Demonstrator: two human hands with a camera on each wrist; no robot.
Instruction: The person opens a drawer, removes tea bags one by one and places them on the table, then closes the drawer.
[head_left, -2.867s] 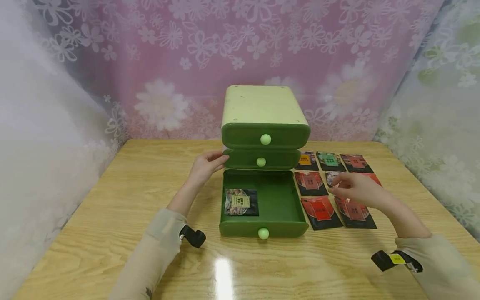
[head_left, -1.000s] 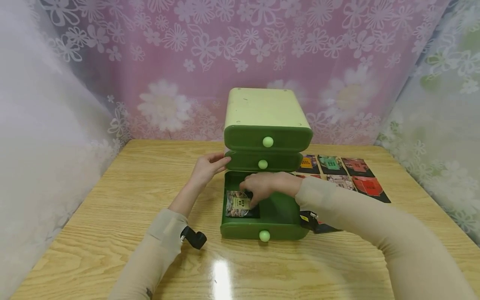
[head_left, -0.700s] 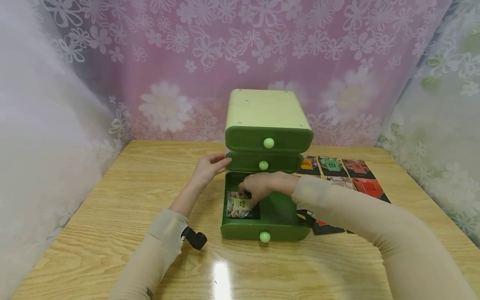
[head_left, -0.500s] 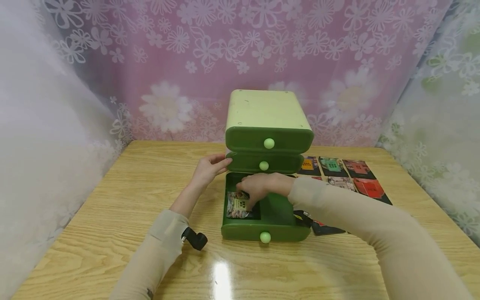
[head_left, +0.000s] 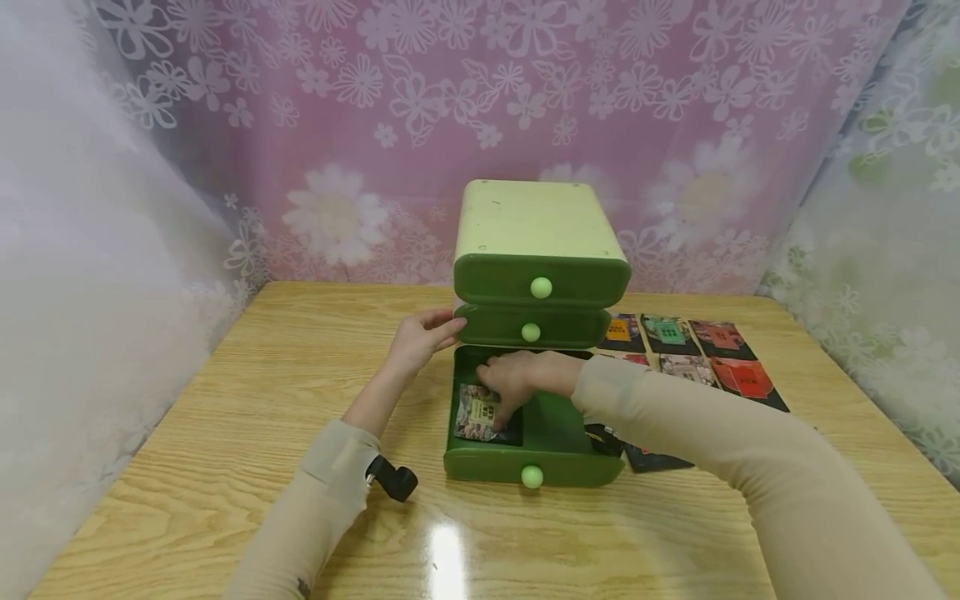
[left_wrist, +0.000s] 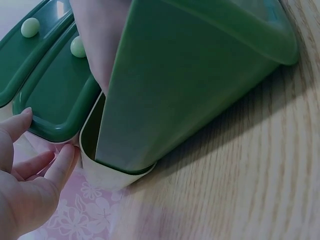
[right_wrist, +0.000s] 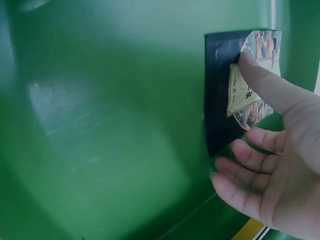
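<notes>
A cream and green drawer cabinet [head_left: 536, 217] stands on the table, its bottom drawer [head_left: 558, 412] pulled out. My left hand [head_left: 420, 342] grips the cabinet's left side at the middle drawer, thumb on the green front and fingers along the side; the left wrist view shows this hand [left_wrist: 30, 180] too. Inside the bottom drawer, at its left, lies a flat black sachet [head_left: 474, 414] with a cream label and a patterned end. Reaching in from the right, my right hand [head_left: 516, 383] pinches it. In the right wrist view, the thumb lies across the sachet [right_wrist: 220, 95], with curled fingers at its edge.
Right of the cabinet, several sachets lie in rows, among them an orange-labelled one [head_left: 618, 329], a green-labelled one [head_left: 667, 332] and a red one [head_left: 746, 379]. My right sleeve [head_left: 697, 425] hides part of them. A flowered curtain [head_left: 360, 125] hangs behind the wooden table [head_left: 300, 333].
My right hand has moved left from over the sachets beside the cabinet into the bottom drawer, onto the sachet there. Since then it has barely shifted. My left hand keeps its place.
</notes>
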